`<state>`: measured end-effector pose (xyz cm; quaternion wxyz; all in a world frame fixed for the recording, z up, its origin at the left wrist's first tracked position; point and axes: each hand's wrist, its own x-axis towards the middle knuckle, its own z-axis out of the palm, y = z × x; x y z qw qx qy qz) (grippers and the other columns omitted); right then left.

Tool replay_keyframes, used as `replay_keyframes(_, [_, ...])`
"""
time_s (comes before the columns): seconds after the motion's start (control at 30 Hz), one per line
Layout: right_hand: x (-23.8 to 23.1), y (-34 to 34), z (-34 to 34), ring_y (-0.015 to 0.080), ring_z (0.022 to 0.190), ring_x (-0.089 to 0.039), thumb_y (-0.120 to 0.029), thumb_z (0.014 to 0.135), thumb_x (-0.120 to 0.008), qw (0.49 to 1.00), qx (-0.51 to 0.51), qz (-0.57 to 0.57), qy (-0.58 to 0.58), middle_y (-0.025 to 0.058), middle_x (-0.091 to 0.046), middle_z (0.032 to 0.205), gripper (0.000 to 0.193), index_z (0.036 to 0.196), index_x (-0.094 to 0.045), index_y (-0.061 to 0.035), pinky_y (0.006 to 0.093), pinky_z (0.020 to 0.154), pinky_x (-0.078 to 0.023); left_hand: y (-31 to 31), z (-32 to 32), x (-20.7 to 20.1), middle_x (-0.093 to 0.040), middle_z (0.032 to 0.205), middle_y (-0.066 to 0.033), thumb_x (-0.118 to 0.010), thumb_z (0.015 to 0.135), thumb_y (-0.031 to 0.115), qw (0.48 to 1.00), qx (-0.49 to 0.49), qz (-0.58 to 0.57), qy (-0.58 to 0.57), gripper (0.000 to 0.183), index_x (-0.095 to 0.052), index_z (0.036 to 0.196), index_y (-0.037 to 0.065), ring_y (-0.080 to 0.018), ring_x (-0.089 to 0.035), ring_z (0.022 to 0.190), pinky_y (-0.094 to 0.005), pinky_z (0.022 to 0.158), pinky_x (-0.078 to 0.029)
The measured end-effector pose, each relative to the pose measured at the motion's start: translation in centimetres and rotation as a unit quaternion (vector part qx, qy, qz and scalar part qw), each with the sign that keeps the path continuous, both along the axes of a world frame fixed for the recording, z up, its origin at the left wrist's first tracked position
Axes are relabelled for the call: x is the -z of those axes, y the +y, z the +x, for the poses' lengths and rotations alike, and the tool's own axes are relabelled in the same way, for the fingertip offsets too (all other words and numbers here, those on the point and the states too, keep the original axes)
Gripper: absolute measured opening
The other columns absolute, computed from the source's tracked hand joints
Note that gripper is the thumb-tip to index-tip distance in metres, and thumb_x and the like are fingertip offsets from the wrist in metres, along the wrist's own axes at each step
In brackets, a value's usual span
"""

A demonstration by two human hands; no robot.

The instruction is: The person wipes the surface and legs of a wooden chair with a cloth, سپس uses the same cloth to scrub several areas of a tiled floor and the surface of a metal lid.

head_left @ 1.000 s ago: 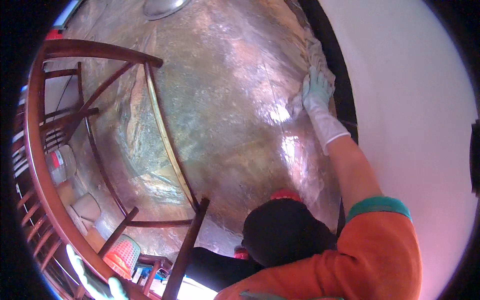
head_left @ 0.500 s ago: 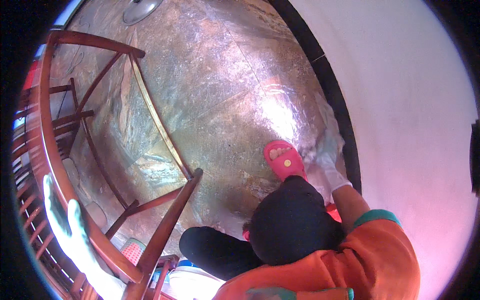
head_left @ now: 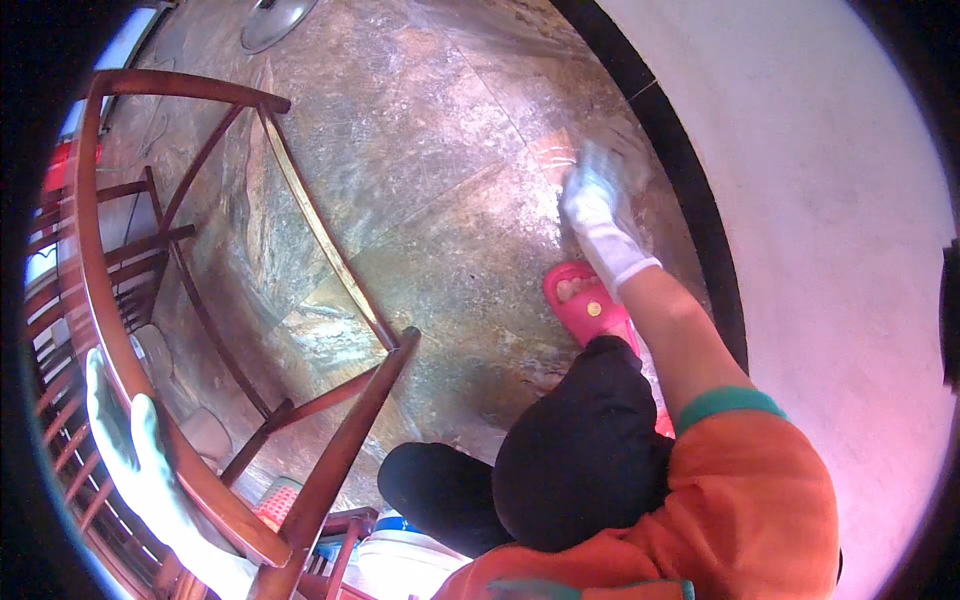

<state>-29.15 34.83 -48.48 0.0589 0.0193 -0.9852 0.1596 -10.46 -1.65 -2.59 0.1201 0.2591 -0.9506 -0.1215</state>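
My left hand point(head_left: 150, 480), in a white glove, lies along the outer side of the curved rail of a reddish-brown wooden chair point(head_left: 106, 320). Its fingers are stretched out, with the thumb apart from them. My right hand point(head_left: 592, 195), also in a white glove, is held out low over the brown stone-patterned floor point(head_left: 430, 190), beyond my pink slipper point(head_left: 588, 305). Motion smears its fingers, so I cannot make out whether anything is in them.
A white wall point(head_left: 840, 230) with a black skirting strip point(head_left: 690, 190) runs along the right. At the far left lies a round metal lid point(head_left: 275, 22). Behind the chair legs stand a red-and-white basket point(head_left: 278, 503) and a white tub point(head_left: 405, 565).
My right hand has swung forward and left, from beside the skirting to beyond the slipper. My left hand keeps its place against the chair. The view has shifted slightly.
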Motion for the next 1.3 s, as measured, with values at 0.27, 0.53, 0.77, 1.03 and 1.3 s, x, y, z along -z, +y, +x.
replay_keyframes(0.27, [-3.2,-17.6,2.9,0.0275,0.137,-0.018,-0.015,0.087,-0.039,0.893,-0.417,0.072,-0.152,0.007,-0.022,0.148,0.05,0.136,-0.035,-0.023,0.0555,0.108,-0.011,1.6,-0.9,0.3,-0.045,0.131,-0.0154,-0.055,0.088,0.032,0.999,-0.025,-0.016,0.039,0.054,-0.043,0.132,0.003,-0.0283,-0.045,0.12,-0.0383,0.099,-0.037])
replay_keyframes(0.53, [-3.4,-8.3,-0.7,0.0266,0.136,-0.02,-0.019,0.089,-0.036,0.948,-0.287,0.092,-0.106,0.0082,-0.025,0.147,0.048,0.137,-0.034,-0.0219,0.0496,0.11,-0.012,-5.7,1.5,-0.4,-0.039,0.138,-0.015,-0.047,0.091,0.024,0.981,0.172,-0.08,-0.031,0.041,-0.046,0.128,0.007,-0.0291,-0.04,0.125,-0.0378,0.103,-0.033])
replay_keyframes(0.77, [-2.1,8.9,2.5,0.0245,0.136,-0.019,-0.024,0.09,-0.028,0.966,0.07,0.047,-0.246,0.0078,-0.023,0.147,0.049,0.139,-0.029,-0.0215,0.0446,0.11,-0.014,1.0,0.8,-0.4,-0.036,0.14,-0.0152,-0.046,0.088,0.034,0.962,0.261,-0.083,-0.003,0.05,-0.041,0.133,0.014,-0.0327,-0.037,0.128,-0.0431,0.103,-0.031])
replay_keyframes(1.03, [-4.1,16.9,14.1,0.0254,0.134,-0.026,-0.014,0.082,-0.042,0.924,0.2,0.114,-0.304,0.0096,-0.026,0.146,0.061,0.141,-0.027,-0.0221,0.0447,0.106,-0.025,5.8,1.6,-1.6,-0.035,0.14,-0.0173,-0.046,0.087,0.04,0.936,0.308,-0.168,-0.04,0.055,-0.04,0.134,0.01,-0.0305,-0.033,0.13,-0.0424,0.106,-0.027])
replay_keyframes(1.3, [-9.2,21.6,21.8,0.0347,0.12,-0.045,0.004,0.072,-0.047,0.961,0.202,-0.173,-0.069,0.0194,-0.048,0.129,0.059,0.13,-0.043,-0.0039,0.0379,0.103,-0.034,3.4,1.6,-1.0,-0.037,0.138,-0.0187,-0.049,0.089,0.038,0.984,0.17,-0.049,-0.019,0.059,-0.04,0.132,-0.001,-0.0293,-0.032,0.129,-0.0405,0.108,-0.02])
